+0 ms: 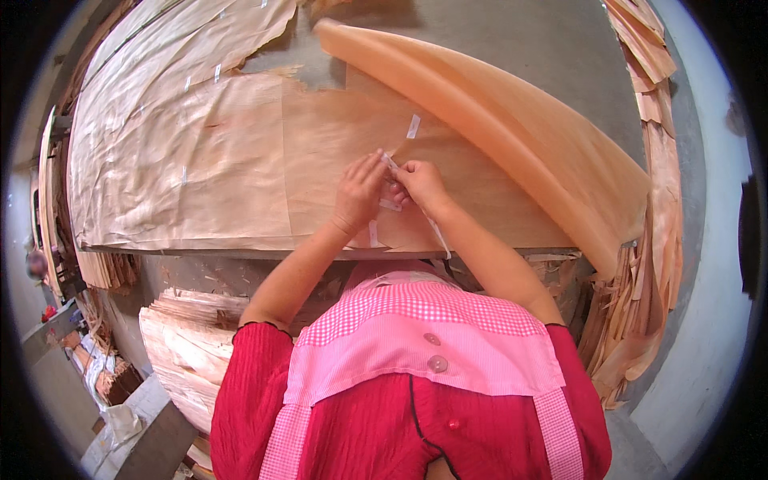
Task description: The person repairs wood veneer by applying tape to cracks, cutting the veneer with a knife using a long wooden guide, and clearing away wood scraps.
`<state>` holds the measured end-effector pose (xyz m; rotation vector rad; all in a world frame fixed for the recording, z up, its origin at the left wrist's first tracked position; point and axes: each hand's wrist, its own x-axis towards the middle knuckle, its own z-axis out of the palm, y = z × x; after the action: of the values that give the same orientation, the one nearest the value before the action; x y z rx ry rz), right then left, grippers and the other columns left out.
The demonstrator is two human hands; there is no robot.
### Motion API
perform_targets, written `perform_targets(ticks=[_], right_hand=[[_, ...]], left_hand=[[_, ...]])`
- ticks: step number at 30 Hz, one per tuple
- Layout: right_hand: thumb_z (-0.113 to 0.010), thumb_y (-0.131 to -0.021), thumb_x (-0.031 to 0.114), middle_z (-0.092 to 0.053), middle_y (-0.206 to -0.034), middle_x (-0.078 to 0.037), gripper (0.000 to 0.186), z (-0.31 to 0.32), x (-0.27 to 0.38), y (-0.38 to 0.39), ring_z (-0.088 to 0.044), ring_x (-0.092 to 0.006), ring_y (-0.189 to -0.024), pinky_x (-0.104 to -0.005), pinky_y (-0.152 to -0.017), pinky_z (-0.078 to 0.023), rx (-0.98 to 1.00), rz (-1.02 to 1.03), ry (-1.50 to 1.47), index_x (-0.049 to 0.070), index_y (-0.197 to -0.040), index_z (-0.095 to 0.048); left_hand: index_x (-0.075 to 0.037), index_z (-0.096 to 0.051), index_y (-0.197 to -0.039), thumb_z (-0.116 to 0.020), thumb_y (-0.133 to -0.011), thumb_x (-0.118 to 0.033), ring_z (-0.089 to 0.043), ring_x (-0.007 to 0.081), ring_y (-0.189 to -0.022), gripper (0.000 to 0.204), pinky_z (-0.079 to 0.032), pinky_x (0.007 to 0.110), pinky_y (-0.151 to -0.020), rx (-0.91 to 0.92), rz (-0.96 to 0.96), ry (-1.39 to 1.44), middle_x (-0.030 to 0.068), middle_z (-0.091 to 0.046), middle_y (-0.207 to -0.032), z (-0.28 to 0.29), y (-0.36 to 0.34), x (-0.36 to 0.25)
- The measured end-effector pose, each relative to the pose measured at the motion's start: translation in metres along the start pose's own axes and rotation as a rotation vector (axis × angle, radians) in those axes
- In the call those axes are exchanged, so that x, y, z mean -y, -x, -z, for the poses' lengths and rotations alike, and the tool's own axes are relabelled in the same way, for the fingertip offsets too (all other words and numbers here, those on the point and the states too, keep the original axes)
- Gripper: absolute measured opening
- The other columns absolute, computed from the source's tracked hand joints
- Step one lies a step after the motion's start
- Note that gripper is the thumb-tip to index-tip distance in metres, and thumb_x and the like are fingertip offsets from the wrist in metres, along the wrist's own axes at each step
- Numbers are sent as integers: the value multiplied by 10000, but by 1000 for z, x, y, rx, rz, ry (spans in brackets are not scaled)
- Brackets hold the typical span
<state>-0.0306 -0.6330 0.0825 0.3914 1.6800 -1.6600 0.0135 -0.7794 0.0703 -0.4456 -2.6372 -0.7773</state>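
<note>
Thin tan wood veneer sheets (232,160) lie over the table in front of me. A narrow strip of white tape (436,232) trails down from my right hand (422,182), whose fingers are pinched on it. Close beside it, my left hand (362,190) has its fingers pressed together at the tape's other end, just above the veneer. Short white tape pieces stick to the sheet around my hands, one (414,126) beyond them and another (373,234) near the front edge. A few fingertips are partly hidden behind one another.
A large orange-tan veneer sheet (496,112) curls up to the right and hangs past the table's front edge. Bare grey tabletop (560,48) shows at the back. Veneer stacks stand below the table at left (188,336) and along the right side (660,200).
</note>
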Motion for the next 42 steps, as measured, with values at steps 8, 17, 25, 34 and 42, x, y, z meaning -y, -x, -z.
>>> perform_targets(ticks=[8,17,25,34,42], right_hand=[[-510,-867,154,-617,-701,-67,163,51,20,-18,-578,-138,-537,-246,-497,-448,11,232,1045,6,-892,-574],[-502,-875,154,-600,-674,-60,166,84,37,-16,-542,-90,-497,-218,-432,-425,-184,313,218,14,-912,-584],[-533,-871,240,-598,-658,-74,231,40,28,-18,-538,-117,-426,-224,-365,-401,-35,62,229,15,-823,-565],[-501,-893,268,-605,-655,-80,223,52,24,-20,-517,-98,-417,-197,-364,-385,31,59,-102,48,-910,-531],[-512,-882,234,-607,-640,-82,200,53,22,-23,-503,-99,-391,-210,-348,-377,60,33,11,39,-860,-553]], left_hand=[[-74,-583,-1074,-582,-769,-186,-445,259,-1133,325,-327,398,-952,181,-28,-279,70,-521,-1203,12,-9,-21],[-57,-595,-896,-604,-733,-90,-538,262,-941,167,-441,381,-764,91,22,137,72,-586,-983,-13,-57,6],[-75,-575,-930,-568,-699,-111,-510,250,-1017,234,-406,366,-860,7,-111,-82,79,-553,-1049,-25,-42,8],[-79,-485,-1189,-560,-790,-209,-395,272,-1177,426,-282,413,-990,115,-16,-124,74,-455,-1249,-19,-49,2],[-79,-429,-1248,-548,-804,-255,-310,255,-1261,492,-184,429,-1053,216,-5,-162,75,-401,-1323,-21,-49,8]])
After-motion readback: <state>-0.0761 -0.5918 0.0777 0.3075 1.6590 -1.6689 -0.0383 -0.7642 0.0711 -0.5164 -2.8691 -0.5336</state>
